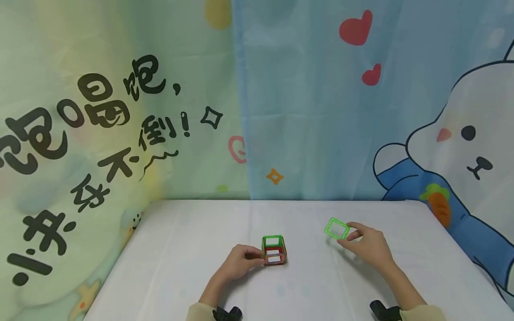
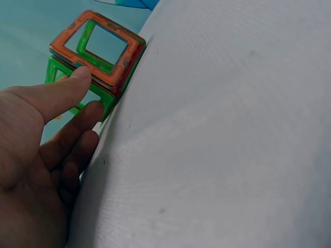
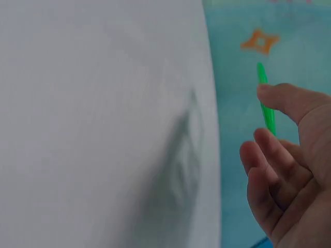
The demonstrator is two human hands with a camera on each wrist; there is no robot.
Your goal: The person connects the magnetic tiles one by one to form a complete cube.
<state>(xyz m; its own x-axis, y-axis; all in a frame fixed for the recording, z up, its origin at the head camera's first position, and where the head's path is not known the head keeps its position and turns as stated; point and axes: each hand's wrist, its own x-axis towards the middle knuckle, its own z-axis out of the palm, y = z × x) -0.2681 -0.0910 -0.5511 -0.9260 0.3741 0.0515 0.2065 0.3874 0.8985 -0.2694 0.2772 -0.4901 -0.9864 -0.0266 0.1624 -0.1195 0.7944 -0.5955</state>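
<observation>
In the head view a small open box of square magnetic tiles (image 1: 274, 248), with green, red and orange frames, sits on the white table. My left hand (image 1: 238, 264) holds its left side between thumb and fingers. The left wrist view has the thumb at the corner of the orange tile (image 2: 106, 77) and the fingertips against a green side tile (image 2: 107, 99). Off to the right, above the tabletop, my right hand (image 1: 371, 248) pinches a single green square tile (image 1: 328, 224) by one edge. The right wrist view catches this tile (image 3: 268, 118) edge-on.
The white-covered table (image 1: 180, 232) ends at a printed curtain (image 1: 305, 133) behind. Dark wrist camera mounts (image 1: 227, 314) sit on both wrists, by the light sleeves. The raised tile and right hand cast a shadow (image 3: 176, 165) on the cloth.
</observation>
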